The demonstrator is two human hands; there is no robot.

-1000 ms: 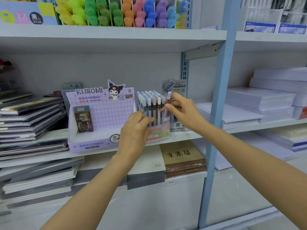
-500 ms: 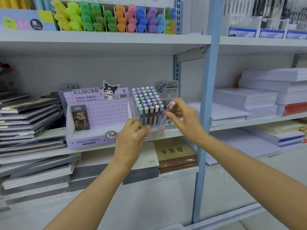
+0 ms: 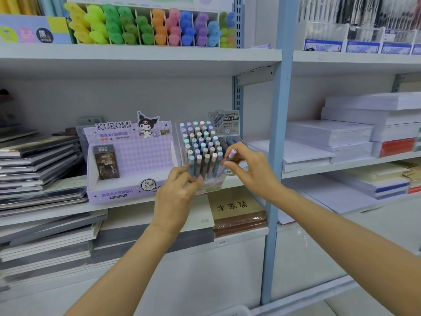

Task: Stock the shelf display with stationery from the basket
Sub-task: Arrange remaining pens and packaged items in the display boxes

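A clear pen display box full of several pastel-capped pens stands on the middle shelf, tilted forward. My left hand grips its front left corner, fingers curled round the clear wall. My right hand pinches a lilac-capped pen at the box's right front corner, slanted with its cap up. The basket is only a pale sliver at the bottom edge.
A purple Kuromi lead box stands just left of the pens. Notebook stacks fill the left side, white paper reams the right bay. A blue upright post stands close beside my right wrist. Coloured highlighters line the shelf above.
The view has shifted so the shelf sits further left. My right hand has lowered the lilac pen from above the box toward its right front corner. My left hand keeps its hold on the box.
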